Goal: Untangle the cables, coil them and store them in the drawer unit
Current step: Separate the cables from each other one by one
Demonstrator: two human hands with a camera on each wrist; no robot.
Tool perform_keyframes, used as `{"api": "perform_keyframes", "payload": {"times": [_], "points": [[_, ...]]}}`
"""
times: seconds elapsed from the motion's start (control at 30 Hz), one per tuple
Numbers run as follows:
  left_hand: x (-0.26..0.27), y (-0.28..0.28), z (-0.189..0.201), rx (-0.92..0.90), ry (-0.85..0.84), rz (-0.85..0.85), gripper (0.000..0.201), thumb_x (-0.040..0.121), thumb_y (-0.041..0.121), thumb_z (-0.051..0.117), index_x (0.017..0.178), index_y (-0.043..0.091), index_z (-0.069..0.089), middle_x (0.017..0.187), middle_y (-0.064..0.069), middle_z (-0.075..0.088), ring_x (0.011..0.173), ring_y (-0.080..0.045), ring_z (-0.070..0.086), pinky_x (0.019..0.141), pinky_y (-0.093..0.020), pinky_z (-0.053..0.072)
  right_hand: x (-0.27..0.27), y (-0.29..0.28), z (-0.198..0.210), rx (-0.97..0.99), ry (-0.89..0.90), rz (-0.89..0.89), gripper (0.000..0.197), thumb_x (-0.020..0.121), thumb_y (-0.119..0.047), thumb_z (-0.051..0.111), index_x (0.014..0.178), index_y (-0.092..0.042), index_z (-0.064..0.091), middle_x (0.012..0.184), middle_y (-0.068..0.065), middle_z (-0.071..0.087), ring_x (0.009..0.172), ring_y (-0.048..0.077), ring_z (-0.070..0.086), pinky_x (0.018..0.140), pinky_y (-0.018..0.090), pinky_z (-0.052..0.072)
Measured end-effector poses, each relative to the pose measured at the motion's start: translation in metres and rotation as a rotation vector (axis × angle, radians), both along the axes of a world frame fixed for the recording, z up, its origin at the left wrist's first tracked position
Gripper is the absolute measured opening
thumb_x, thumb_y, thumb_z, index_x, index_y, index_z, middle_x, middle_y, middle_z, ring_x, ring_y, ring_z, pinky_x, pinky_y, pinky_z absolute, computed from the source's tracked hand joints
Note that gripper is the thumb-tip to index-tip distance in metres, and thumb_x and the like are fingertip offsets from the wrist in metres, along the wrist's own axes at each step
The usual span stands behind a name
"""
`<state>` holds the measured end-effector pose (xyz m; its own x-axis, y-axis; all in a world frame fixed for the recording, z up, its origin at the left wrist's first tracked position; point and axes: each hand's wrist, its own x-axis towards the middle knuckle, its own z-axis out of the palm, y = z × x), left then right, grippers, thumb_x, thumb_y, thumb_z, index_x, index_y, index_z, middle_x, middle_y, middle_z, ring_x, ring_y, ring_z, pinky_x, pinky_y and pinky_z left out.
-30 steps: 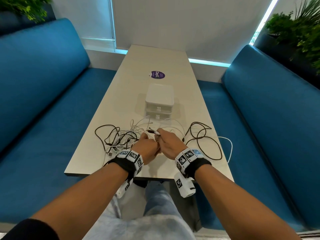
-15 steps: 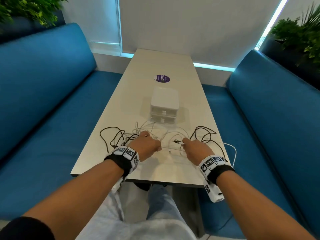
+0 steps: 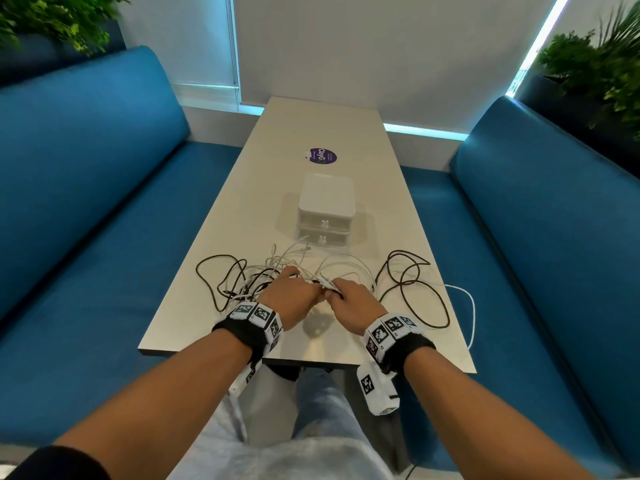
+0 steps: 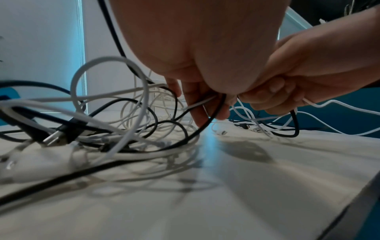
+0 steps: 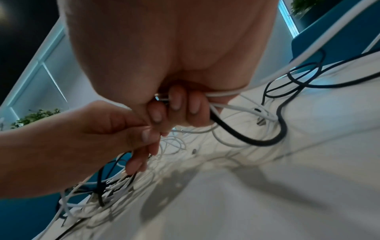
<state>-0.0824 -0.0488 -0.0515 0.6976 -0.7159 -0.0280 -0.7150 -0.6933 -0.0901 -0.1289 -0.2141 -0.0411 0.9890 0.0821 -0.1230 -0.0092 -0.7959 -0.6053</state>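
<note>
A tangle of white cables [image 3: 294,259] and dark cables [image 3: 221,282] lies across the near half of the white table [image 3: 349,133]. More dark loops [image 3: 412,282] lie at the right. Both hands meet over the middle of the tangle. My left hand [image 3: 304,292] pinches a thin white cable [image 4: 200,102] between thumb and fingers, with a black cable [image 4: 213,113] running past them. My right hand [image 3: 343,297] has its fingers [image 5: 180,104] curled round a white cable [image 5: 228,94] and a black cable [image 5: 236,134]. The white two-drawer unit [image 3: 326,199] stands behind the cables, both drawers closed.
Blue benches [image 3: 86,202] run along both sides of the table. A purple sticker [image 3: 322,155] lies beyond the drawer unit. One white cable [image 3: 467,306] hangs over the table's right edge. Plants [image 3: 595,64] stand behind the benches.
Half a second ago the hands were apart with a white cable stretched between them. They have come back together over the middle of the tangle.
</note>
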Motion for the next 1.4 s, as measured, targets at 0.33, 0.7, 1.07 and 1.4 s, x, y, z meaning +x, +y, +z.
{"api": "perform_keyframes", "payload": {"times": [0.33,0.7,1.07,1.4], "points": [[0.005,0.012,0.005,0.012,0.077,0.099,0.020,0.103,0.027,0.038,0.105,0.024,0.058,0.102,0.001,0.067,0.106,-0.021,0.057,0.114,-0.043,0.016,0.001,-0.033,0.003,-0.225,0.024,0.022,0.021,0.100,-0.035,0.045,0.098,-0.021,0.061,0.090,0.007,0.066,0.081,0.027,0.061,0.073,0.040,0.052],[0.001,0.001,-0.003,0.047,0.003,0.071,0.023,0.103,0.025,0.038,0.115,0.029,0.057,0.108,0.005,0.065,0.112,-0.022,0.052,0.111,-0.052,0.015,-0.011,-0.042,0.002,-0.278,-0.158,-0.146,0.031,0.101,-0.030,0.041,0.129,-0.026,0.054,0.089,0.009,0.068,0.078,0.028,0.064,0.070,0.040,0.056],[-0.007,-0.009,-0.003,-0.042,0.044,0.063,0.027,0.102,0.023,0.035,0.107,0.034,0.059,0.099,0.008,0.065,0.105,-0.016,0.060,0.110,-0.049,0.011,-0.006,-0.008,-0.008,-0.175,-0.003,0.044,0.025,0.102,-0.026,0.039,0.106,-0.013,0.060,0.093,0.013,0.067,0.083,0.031,0.062,0.073,0.042,0.051],[0.006,0.006,-0.005,-0.029,-0.006,0.122,0.036,0.090,0.002,0.047,0.113,0.029,0.055,0.107,0.008,0.061,0.104,-0.018,0.058,0.108,-0.047,0.016,-0.005,-0.054,0.003,-0.500,0.040,-0.038,0.024,0.104,-0.032,0.036,0.115,-0.017,0.052,0.097,0.011,0.063,0.086,0.030,0.063,0.073,0.039,0.052]]}}
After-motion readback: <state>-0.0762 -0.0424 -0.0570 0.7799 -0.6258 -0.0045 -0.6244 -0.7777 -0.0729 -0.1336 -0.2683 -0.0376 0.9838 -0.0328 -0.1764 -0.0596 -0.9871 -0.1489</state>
